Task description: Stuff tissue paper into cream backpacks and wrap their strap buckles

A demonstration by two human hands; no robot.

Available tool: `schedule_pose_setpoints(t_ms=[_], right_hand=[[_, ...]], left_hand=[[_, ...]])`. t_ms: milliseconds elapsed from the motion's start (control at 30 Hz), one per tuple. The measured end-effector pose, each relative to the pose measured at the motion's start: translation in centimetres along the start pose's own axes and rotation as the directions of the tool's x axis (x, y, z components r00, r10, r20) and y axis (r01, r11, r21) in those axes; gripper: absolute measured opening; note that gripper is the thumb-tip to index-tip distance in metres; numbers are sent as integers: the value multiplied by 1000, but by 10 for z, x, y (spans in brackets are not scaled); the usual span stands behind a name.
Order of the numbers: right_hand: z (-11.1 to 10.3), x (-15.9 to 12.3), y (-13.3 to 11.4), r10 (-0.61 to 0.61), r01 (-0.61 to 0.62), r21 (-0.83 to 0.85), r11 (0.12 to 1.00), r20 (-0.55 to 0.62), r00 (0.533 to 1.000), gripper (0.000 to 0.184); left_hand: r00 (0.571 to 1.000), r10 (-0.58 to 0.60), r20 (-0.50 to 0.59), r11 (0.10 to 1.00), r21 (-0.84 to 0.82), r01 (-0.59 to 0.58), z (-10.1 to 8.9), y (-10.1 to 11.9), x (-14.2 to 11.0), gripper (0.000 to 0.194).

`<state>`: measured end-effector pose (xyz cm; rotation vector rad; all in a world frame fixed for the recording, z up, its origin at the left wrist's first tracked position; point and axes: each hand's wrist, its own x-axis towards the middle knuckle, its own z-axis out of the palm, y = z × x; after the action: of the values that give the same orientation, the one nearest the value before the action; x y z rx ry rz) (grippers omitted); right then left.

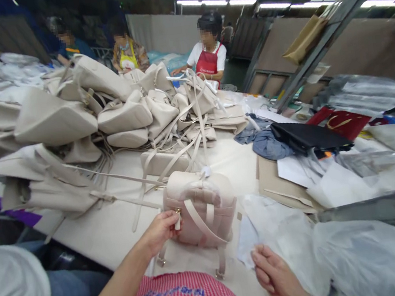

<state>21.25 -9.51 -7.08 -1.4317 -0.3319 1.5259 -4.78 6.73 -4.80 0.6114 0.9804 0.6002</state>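
Observation:
A small cream backpack (201,210) stands upright on the table in front of me, its straps hanging toward me with metal buckles. My left hand (166,227) pinches a small cream zipper pull (177,221) at the bag's left side. To the right of the bag, my right hand (277,273) is closed, its thumb pressed against the curled fingers. Its fingertips meet the edge of a pale thin sheet (246,241); whether they grip it or something smaller I cannot tell. Behind the bag lies a flat cream pouch (166,162) with long straps.
A large heap of cream bags (123,114) fills the table's back left. Clear plastic bags (371,251) lie at right, below brown cardboard (283,190), black bag (308,136) and red bag (343,123). A slanted metal post (334,28) rises at right. Several people work beyond; someone sits close at left.

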Motion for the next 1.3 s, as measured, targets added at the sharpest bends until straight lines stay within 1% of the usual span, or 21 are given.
schedule_pose_setpoints(t_ms=[67, 133, 167, 200, 233, 267, 333, 400, 467, 567, 700, 833, 1033, 1167, 1300], right_hand=[[42, 0, 2, 46, -50, 19, 999, 155, 987, 40], [82, 3, 3, 102, -106, -5, 994, 318, 942, 44], [100, 5, 3, 135, -128, -44, 991, 381, 914, 44], [116, 8, 3, 167, -144, -88, 986, 412, 896, 42], [129, 10, 2, 199, -156, -135, 978, 410, 890, 39], [140, 14, 0, 225, -166, -182, 969, 376, 899, 37], [154, 22, -3, 231, -166, -259, 952, 246, 941, 36], [160, 29, -4, 190, -140, -327, 935, 126, 974, 37], [162, 35, -3, 149, -112, -350, 930, 81, 986, 37], [160, 37, 2, 149, -115, -316, 942, 84, 985, 36], [162, 35, 4, 169, -142, -266, 953, 82, 982, 38], [166, 37, 6, 120, -88, -217, 972, 136, 984, 39], [161, 42, 11, 50, 3, -285, 958, 178, 983, 30], [161, 45, 10, 30, -3, -225, 974, 120, 992, 37], [165, 48, 10, -17, 44, -194, 980, 139, 990, 30]], left_hand=[[1000, -2, 0, 1000, 7, 2, 1, -1, -1, 37], [1000, -8, -2, 1000, 30, 8, 2, -1, -3, 38], [1000, -12, -8, 999, 42, 12, 1, -1, -4, 38], [1000, -13, -18, 999, 52, 14, 1, 0, -4, 39], [1000, -13, -28, 998, 61, 14, 0, 1, -5, 38], [999, -10, -37, 998, 69, 12, -1, 2, -5, 38], [998, 0, -56, 996, 90, 5, -2, 3, -6, 35], [996, 17, -83, 994, 110, -8, -4, 4, -6, 33], [992, 35, -117, 992, 123, -21, -5, 2, -8, 31], [987, 46, -155, 992, 123, -27, -5, 0, -11, 27], [984, 48, -169, 993, 116, -29, -7, -2, -15, 25], [980, 63, -188, 992, 119, -41, -8, -5, -16, 24], [973, 98, -210, 992, 95, -80, -8, -16, -11, 26], [965, 110, -239, 992, 84, -92, -9, -22, -8, 24], [954, 126, -271, 992, 63, -113, -8, -27, -6, 23]])
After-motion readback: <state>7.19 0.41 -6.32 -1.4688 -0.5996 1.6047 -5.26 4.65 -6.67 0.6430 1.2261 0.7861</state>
